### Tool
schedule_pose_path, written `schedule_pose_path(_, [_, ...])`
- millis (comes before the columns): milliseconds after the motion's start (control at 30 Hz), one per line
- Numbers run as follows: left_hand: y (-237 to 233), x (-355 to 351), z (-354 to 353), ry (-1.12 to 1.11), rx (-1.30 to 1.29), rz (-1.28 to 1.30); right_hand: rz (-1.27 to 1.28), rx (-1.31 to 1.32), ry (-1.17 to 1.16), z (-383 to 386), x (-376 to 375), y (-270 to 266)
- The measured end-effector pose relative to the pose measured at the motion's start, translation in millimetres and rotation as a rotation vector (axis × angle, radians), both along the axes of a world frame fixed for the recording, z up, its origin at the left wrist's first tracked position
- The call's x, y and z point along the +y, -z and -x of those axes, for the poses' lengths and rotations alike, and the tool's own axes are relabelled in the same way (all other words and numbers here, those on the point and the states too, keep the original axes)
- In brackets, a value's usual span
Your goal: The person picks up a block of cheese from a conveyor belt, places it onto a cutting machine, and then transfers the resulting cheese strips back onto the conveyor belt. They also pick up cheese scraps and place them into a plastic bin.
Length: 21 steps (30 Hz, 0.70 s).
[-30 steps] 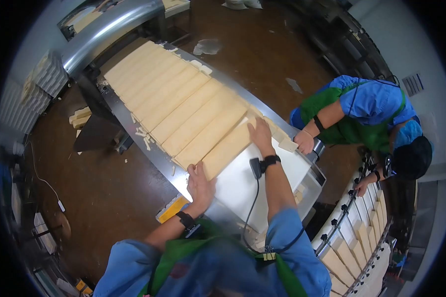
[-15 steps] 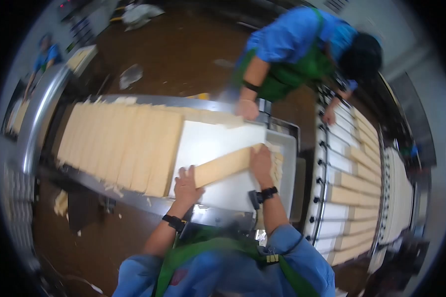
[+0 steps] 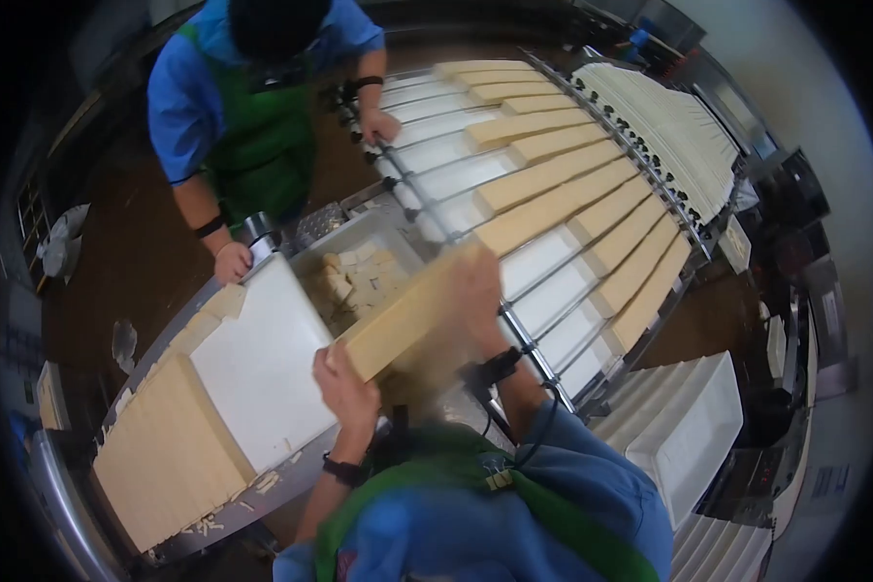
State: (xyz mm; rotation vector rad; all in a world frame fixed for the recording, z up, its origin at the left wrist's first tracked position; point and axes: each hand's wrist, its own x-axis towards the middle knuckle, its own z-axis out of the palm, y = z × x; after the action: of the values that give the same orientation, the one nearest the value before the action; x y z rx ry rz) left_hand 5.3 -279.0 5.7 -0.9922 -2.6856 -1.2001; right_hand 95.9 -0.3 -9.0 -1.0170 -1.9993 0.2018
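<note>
A long pale-yellow slab (image 3: pixel 403 315) is held aslant in front of me, one end in each hand. My left hand (image 3: pixel 347 393) grips its near left end, with the fingers bent around the edge. At the far right end, my right hand (image 3: pixel 477 296) is closed on it, somewhat blurred. Beneath and behind the slab stands a bin (image 3: pixel 409 250) with cut scraps (image 3: pixel 354 276) inside. To the left lies a white board (image 3: pixel 262 364), with a row of similar slabs (image 3: pixel 165 466) packed side by side at its near left edge.
A conveyor with white lanes and thin metal dividers (image 3: pixel 553 281) stands right, carrying several slabs (image 3: pixel 553 199). Across from me, a person in a green apron (image 3: pixel 257 145) rests one hand by the board, the other at the conveyor rail. White trays (image 3: pixel 694 427) stand at lower right.
My view has turned right toward the conveyor. The slab has left the white board and is now held up over the bin, still between both hands.
</note>
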Motion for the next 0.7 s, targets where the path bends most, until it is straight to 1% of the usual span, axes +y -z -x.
schedule_pose_path(33, [-10,27,-13,0.063,0.049,0.011,0.136,0.082,0.055,-22,16,-35])
schedule_pose_path(67, [-19,53,-26,0.123,0.096,0.022,0.152,0.036,0.142,-43,42,-43])
schedule_pose_path(100, [-28,76,-39,0.128,0.095,0.022,0.167,-0.009,0.227,-63,66,-50])
schedule_pose_path(167, [-49,121,-59,0.302,0.03,0.07,0.24,-0.029,0.253,-100,121,-41])
schedule_pose_path(200, [-60,140,-65,0.304,0.032,0.068,0.238,-0.027,0.255,-115,147,-35])
schedule_pose_path(267, [-78,175,-76,0.475,-0.141,0.24,0.436,-0.274,0.268,-138,190,-17])
schedule_pose_path(300, [-83,190,-77,0.477,-0.139,0.239,0.444,-0.258,0.2,-141,201,-18])
schedule_pose_path(333, [-87,204,-78,0.507,-0.166,0.265,0.443,-0.256,0.201,-143,211,-19])
schedule_pose_path(400, [-86,229,-78,0.532,-0.189,0.296,0.51,-0.554,0.321,-141,223,-21])
schedule_pose_path(433, [-77,242,-79,0.532,-0.226,0.247,0.516,-0.554,0.319,-143,227,-18])
schedule_pose_path(467, [-66,252,-81,0.532,-0.263,0.197,0.367,-0.559,0.378,-146,229,-15])
schedule_pose_path(500, [-53,260,-84,0.532,-0.263,0.201,0.215,-0.562,0.436,-147,232,-13])
schedule_pose_path(533, [-44,268,-87,0.512,-0.28,0.144,0.216,-0.562,0.435,-147,229,-15])
schedule_pose_path(567, [-34,276,-90,0.49,-0.295,0.086,0.081,-0.521,0.412,-147,221,-15])
schedule_pose_path(600, [-30,278,-94,0.487,-0.296,0.086,-0.053,-0.48,0.388,-147,208,-15])
schedule_pose_path(667, [-26,281,-101,0.465,-0.277,0.059,-0.062,-0.377,0.222,-142,178,-6])
schedule_pose_path(700, [-26,283,-100,0.458,-0.279,0.058,0.057,-0.33,0.029,-142,165,-1])
